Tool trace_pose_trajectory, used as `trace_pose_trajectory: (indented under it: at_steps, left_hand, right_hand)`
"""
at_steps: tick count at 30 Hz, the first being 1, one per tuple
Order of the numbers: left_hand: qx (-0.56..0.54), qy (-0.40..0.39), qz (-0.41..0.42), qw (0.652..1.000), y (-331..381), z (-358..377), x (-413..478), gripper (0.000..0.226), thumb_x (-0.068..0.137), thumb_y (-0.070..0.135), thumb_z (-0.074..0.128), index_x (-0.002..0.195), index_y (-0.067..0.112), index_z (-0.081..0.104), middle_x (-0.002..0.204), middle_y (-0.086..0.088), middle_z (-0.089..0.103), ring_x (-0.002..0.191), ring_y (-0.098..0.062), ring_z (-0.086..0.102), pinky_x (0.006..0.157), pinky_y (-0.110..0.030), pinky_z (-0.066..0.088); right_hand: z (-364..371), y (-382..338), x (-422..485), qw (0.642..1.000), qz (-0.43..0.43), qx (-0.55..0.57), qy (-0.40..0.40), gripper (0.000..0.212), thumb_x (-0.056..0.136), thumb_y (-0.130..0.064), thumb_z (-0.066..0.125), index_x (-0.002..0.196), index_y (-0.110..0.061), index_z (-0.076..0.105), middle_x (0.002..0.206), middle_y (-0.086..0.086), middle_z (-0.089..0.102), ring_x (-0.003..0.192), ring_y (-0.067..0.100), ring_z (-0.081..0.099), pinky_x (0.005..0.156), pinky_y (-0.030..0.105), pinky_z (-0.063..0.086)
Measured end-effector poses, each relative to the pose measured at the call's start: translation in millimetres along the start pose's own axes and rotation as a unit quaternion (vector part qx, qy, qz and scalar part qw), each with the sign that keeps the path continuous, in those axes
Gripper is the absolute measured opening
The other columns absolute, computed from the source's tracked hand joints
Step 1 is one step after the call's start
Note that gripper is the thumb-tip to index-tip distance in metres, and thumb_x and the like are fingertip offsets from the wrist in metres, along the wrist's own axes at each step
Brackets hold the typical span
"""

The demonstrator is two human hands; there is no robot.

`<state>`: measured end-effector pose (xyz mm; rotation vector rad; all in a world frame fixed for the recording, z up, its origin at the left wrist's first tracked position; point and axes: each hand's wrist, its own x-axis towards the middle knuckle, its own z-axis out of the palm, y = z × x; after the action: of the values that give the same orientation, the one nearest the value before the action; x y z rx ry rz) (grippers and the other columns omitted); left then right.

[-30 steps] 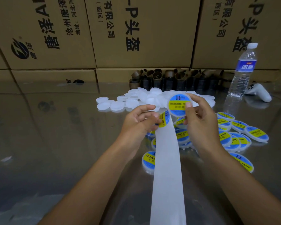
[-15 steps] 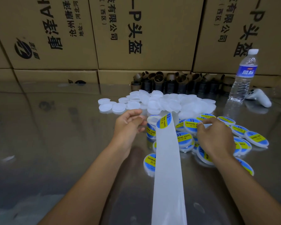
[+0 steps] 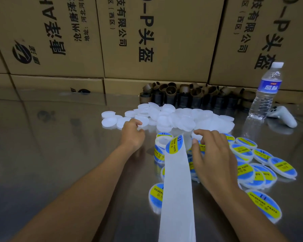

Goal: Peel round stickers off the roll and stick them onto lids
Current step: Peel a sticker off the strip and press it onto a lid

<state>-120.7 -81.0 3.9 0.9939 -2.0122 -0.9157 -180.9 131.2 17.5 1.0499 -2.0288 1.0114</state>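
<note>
Grip, head view: left hand (image 3: pixel 132 135) has its fingertips on a blank lid (image 3: pixel 144 120) at the pile's left edge; pinch or mere touch, cannot tell. Right hand (image 3: pixel 212 154) is spread, holding nothing, above labelled lids (image 3: pixel 243 151). Sticker roll (image 3: pixel 159 145) stands between the hands on the bench (image 3: pixel 59 154); backing strip (image 3: pixel 177 198) trails near.

Two hands, left hand (image 3: pixel 132 135) and right hand (image 3: pixel 212 154); one sticker roll (image 3: pixel 159 151); one water bottle (image 3: pixel 267 91); one white controller (image 3: pixel 283 114); heaped lids (image 3: pixel 173 117), too overlapped to count.
</note>
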Motion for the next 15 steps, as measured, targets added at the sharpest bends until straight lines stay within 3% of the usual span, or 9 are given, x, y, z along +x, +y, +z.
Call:
trace_pose_trajectory:
  at_steps: [2, 5, 10, 15]
  left_hand:
    - [0.078, -0.012, 0.018, 0.997, -5, 8, 18, 0.036, 0.09, 0.006, 0.053, 0.126, 0.007, 0.052, 0.132, -0.015, 0.046, 0.123, -0.029, 0.044, 0.096, -0.031, 0.036]
    - [0.169, -0.024, 0.043, 0.984, -7, 19, 40, 0.046, 0.091, 0.015, 0.055, 0.135, 0.01, 0.045, 0.139, -0.016, 0.038, 0.13, -0.031, 0.033, 0.101, -0.037, 0.033]
    - [0.296, -0.057, 0.057, 0.952, -13, 31, 66, 0.052, 0.093, 0.033, 0.054, 0.138, 0.011, 0.04, 0.137, -0.017, 0.043, 0.128, -0.035, 0.036, 0.103, -0.039, 0.03]
    - [0.32, -0.021, 0.066, 0.945, -14, 33, 72, 0.048, 0.092, 0.036, 0.056, 0.131, 0.011, 0.044, 0.131, -0.016, 0.049, 0.124, -0.035, 0.04, 0.101, -0.04, 0.03]
  right_hand:
    - [2, 0, 0, 0.999, -0.033, -0.012, 0.023, 0.014, 0.086, -0.008, 0.059, 0.098, -0.005, 0.066, 0.079, 0.01, 0.059, 0.077, 0.034, 0.059, 0.058, 0.036, 0.047]
    - [7, 2, 1, 0.997, -0.064, -0.034, 0.041, 0.019, 0.084, -0.009, 0.051, 0.095, -0.004, 0.066, 0.076, 0.009, 0.06, 0.072, 0.033, 0.058, 0.057, 0.035, 0.048]
    - [12, 7, 1, 0.994, -0.087, -0.051, 0.052, 0.026, 0.087, -0.012, 0.041, 0.092, -0.004, 0.066, 0.075, 0.009, 0.06, 0.07, 0.033, 0.057, 0.057, 0.039, 0.05]
    - [14, 7, 1, 0.993, -0.087, -0.056, 0.054, 0.028, 0.089, -0.015, 0.039, 0.091, -0.006, 0.066, 0.076, 0.007, 0.06, 0.07, 0.032, 0.057, 0.058, 0.039, 0.049]
